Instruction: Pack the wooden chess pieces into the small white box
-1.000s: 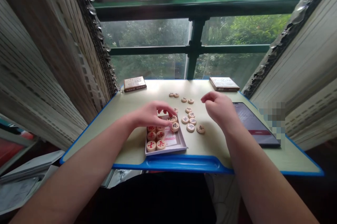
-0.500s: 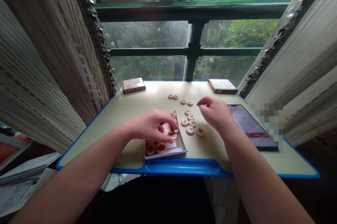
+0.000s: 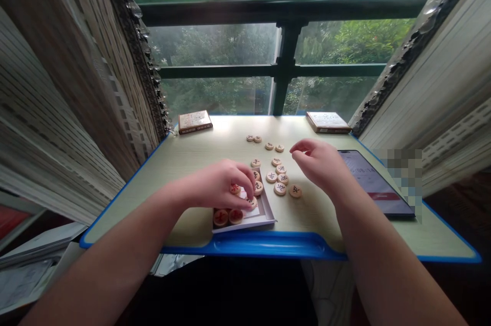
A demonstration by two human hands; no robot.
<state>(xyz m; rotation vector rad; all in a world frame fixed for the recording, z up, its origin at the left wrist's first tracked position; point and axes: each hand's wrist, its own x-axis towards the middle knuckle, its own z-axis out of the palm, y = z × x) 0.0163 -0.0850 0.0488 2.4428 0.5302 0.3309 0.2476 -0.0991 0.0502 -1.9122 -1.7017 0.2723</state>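
My left hand (image 3: 226,183) reaches over a shallow white box (image 3: 264,216), thumb and fingertips closed on a round wooden Chinese chess piece (image 3: 252,204). Beside it inside the box lie pieces with red characters, such as one red-marked piece (image 3: 235,216), and a dark-marked piece (image 3: 258,187) at the right side. My hand covers part of the box. My right hand (image 3: 318,162) hovers above the table to the right of the loose pieces, its fingers curled in; whatever they may hold is hidden. Nearest to it is a loose chess piece (image 3: 280,148).
Several black-marked pieces (image 3: 283,179) lie scattered mid-table. Two flat boxes stand at the back corners, a left box (image 3: 195,121) and a right box (image 3: 328,122). A phone or tablet (image 3: 378,188) lies at right. The table (image 3: 172,162) has a blue rim; curtains hang either side.
My left fingers have come down with the piece, which now sits lower and partly behind the fingertips. My right hand stays nearly in place. The whole view has shifted slightly.
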